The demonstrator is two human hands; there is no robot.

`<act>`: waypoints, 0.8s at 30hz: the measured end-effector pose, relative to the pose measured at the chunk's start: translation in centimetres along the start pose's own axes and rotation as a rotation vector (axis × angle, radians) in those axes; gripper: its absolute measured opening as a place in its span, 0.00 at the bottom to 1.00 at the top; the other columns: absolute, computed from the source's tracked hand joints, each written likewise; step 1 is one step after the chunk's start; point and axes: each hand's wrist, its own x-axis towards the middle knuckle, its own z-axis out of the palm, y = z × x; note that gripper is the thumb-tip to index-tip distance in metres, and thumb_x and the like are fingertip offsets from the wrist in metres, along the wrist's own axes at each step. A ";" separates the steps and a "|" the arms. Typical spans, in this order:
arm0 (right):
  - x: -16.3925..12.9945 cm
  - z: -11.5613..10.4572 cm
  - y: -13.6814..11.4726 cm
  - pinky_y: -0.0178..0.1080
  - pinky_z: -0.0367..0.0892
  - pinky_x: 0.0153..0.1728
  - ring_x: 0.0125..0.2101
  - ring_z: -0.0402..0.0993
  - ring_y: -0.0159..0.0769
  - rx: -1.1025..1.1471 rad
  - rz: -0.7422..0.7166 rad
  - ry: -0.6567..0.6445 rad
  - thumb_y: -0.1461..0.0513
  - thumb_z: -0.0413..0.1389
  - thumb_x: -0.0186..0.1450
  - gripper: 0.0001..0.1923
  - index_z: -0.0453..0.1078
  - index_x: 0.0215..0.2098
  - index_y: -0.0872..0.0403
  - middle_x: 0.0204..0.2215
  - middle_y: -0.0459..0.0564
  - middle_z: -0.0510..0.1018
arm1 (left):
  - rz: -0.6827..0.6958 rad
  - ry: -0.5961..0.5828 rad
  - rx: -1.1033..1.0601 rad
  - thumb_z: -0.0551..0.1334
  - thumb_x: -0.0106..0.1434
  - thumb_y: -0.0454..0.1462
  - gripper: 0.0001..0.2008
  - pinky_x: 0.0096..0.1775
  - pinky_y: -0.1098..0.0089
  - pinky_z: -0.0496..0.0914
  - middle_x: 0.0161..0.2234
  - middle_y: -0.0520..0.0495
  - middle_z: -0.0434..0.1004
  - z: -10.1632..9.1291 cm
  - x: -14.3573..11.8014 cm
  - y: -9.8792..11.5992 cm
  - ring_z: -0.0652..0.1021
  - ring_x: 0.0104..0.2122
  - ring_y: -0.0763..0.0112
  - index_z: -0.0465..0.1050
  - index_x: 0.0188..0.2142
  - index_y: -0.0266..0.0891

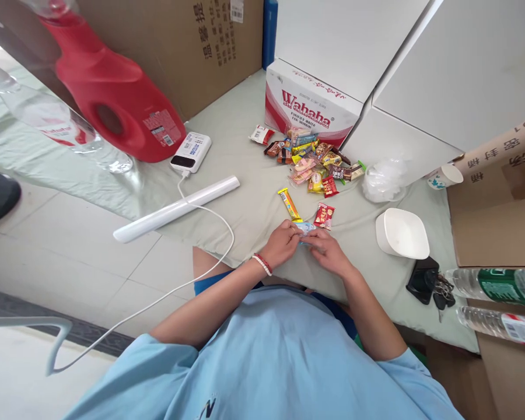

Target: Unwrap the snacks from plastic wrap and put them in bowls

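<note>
A small light-blue packet (305, 228) sits between both hands at the near edge of the desk (240, 146), directly in front of the person's torso. The left hand (282, 242) pinches its left end with fingers curled narrow; the right hand (328, 249) closes on its right end in the same manner. A two-ended pinch of this kind suits pulling at a wrapper, and resting the hands on the cloth keeps them steady. Most of the packet is covered by the fingers, so its print cannot be read.

Just beyond the right hand's fingertips lies a red snack packet (324, 215), close to the blue packet but apart from it. Just beyond the left hand lies a yellow bar (288, 203), angled away from the hands. Both lie singly, separated from the main supply.

Further beyond the hands, a heap of mixed wrapped snacks (317, 160) lies against a Wahaha carton (308, 105), which blocks them from sliding back.

To the right of the right hand sits a white bowl (401, 234), with a dark wallet and keys (429, 284) beyond it. Far to the left of the left hand lie a white tube (177, 208), a power bank (191, 151) with its cable, and a red jug (114, 99).
</note>
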 end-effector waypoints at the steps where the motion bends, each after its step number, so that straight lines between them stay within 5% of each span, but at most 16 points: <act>1: -0.4 -0.6 0.5 0.45 0.69 0.51 0.48 0.73 0.42 0.059 0.058 0.080 0.65 0.49 0.69 0.19 0.79 0.50 0.49 0.46 0.53 0.78 | 0.019 -0.006 0.028 0.53 0.66 0.30 0.16 0.52 0.63 0.74 0.45 0.43 0.76 0.2 0.0 -0.2 0.79 0.45 0.66 0.80 0.43 0.38; 5: -1.5 -1.2 2.6 0.49 0.70 0.49 0.45 0.74 0.45 -0.020 0.416 0.394 0.53 0.50 0.72 0.19 0.77 0.51 0.53 0.44 0.57 0.79 | 0.104 -0.043 0.200 0.53 0.65 0.28 0.20 0.51 0.62 0.73 0.49 0.41 0.74 0.6 -0.8 -0.5 0.76 0.47 0.63 0.77 0.51 0.39; 8: -1.8 -0.2 3.7 0.51 0.68 0.48 0.41 0.71 0.48 -0.191 0.517 0.337 0.46 0.56 0.68 0.23 0.78 0.47 0.55 0.37 0.58 0.78 | 0.120 -0.064 0.375 0.54 0.66 0.29 0.20 0.49 0.60 0.72 0.51 0.40 0.73 0.8 -1.3 0.0 0.74 0.48 0.60 0.75 0.53 0.41; 12: -2.0 -0.3 3.6 0.49 0.68 0.49 0.42 0.70 0.47 -0.203 0.471 0.322 0.50 0.57 0.68 0.16 0.78 0.35 0.52 0.36 0.55 0.75 | 0.141 -0.120 0.557 0.51 0.71 0.32 0.18 0.46 0.58 0.71 0.50 0.39 0.74 1.1 -1.9 1.1 0.73 0.47 0.58 0.73 0.55 0.40; 15: -1.3 -1.4 2.2 0.45 0.70 0.44 0.42 0.73 0.44 -0.099 0.430 0.361 0.51 0.55 0.69 0.15 0.78 0.38 0.52 0.40 0.55 0.76 | 0.155 -0.149 0.648 0.51 0.73 0.33 0.17 0.43 0.57 0.70 0.50 0.36 0.74 1.3 -2.1 1.9 0.72 0.48 0.54 0.72 0.56 0.39; 18: 0.6 -1.3 -0.1 0.41 0.69 0.40 0.36 0.73 0.40 -0.059 0.335 0.263 0.54 0.52 0.71 0.12 0.74 0.39 0.51 0.35 0.51 0.77 | 0.167 -0.164 0.693 0.50 0.73 0.33 0.18 0.43 0.57 0.70 0.50 0.36 0.75 1.7 -2.0 2.5 0.73 0.49 0.53 0.72 0.56 0.38; 24: 4.3 2.1 -1.9 0.39 0.65 0.37 0.36 0.73 0.41 -0.125 0.231 0.154 0.61 0.45 0.73 0.11 0.69 0.38 0.51 0.34 0.52 0.78 | 0.147 -0.121 0.395 0.54 0.67 0.30 0.17 0.54 0.57 0.72 0.54 0.36 0.75 0.6 -2.1 0.9 0.76 0.52 0.58 0.75 0.52 0.37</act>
